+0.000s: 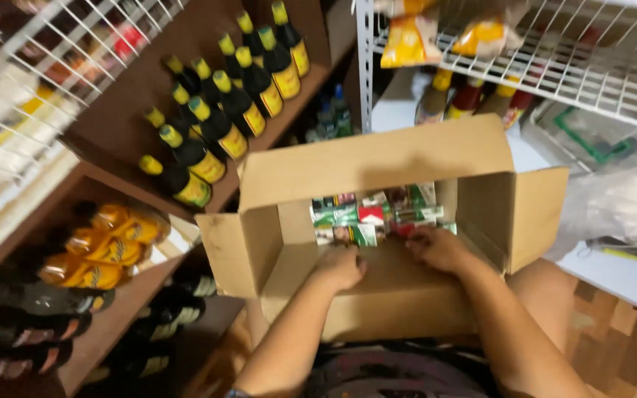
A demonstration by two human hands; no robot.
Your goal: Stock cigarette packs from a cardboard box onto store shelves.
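left: brown wooden shelves (123, 121) stocked with dark yellow-capped bottles (219, 129) | far left: white wire rack (53, 51) | far right: white wire shelf (591, 70) with yellow packets (407, 40) | near right: wood-patterned floor (617, 346) | light: warm, dim

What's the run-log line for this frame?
left hand: in cardboard box | right hand: on small packs | dark bottles: shelf left
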